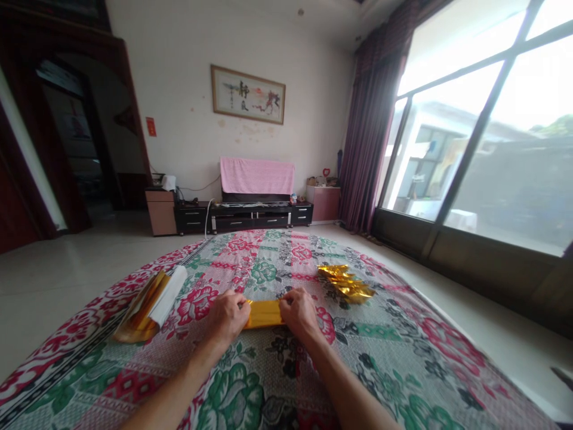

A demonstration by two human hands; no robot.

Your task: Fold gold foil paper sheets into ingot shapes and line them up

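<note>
**Gold strip [265,315]: hold & axis**

Your L hand [231,310] pinches the strip's L end; your R hand [299,310], the R end. Long axis runs L–R, hand to hand; neither hand nearer. Strip lies btwn them, on or just over patterned cloth [277,412] (contact: can't tell). Gold-sheet stack [151,304]: L of your L hand. Folded gold pieces [347,283]: fwd & R of your R hand.

Gold sheet [265,314], gray cloth [371,352] patterned with red and green florals, pink towel [257,175], purple curtain [367,131]
</note>
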